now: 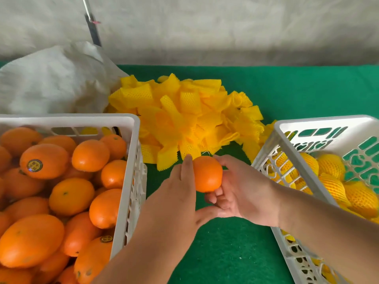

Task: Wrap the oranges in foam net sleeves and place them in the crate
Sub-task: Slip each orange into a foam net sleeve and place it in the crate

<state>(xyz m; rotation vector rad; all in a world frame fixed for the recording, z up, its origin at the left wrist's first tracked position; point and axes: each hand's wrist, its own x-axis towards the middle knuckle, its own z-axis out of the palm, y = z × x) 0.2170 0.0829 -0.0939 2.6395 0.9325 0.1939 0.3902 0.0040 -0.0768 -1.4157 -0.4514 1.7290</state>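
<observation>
**Q:** Where does the bare round orange (pixel 207 173) lie relative to the two hands?

**A:** Between them, above the green felt table cover (pixel 225 253). The right hand (pixel 240 193) cups it from the right and below, fingers curled round its underside and thumb over its top. The left hand (pixel 180 193) lies against its left side with fingers extended and flat, so this hand touches rather than grips.

**Q:** What surrounds the hands?

**A:** Just beyond the orange, a heap of yellow foam net sleeves (pixel 184 113) lies on the cover. At left stands a white slatted plastic crate (pixel 131 128) filled with unwrapped oranges (pixel 71 195), some bearing round stickers. At right, a second white slatted plastic crate (pixel 287 128) holds oranges already in yellow net sleeves (pixel 332 167). A crumpled white sack (pixel 53 83) sits behind the left crate.
</observation>
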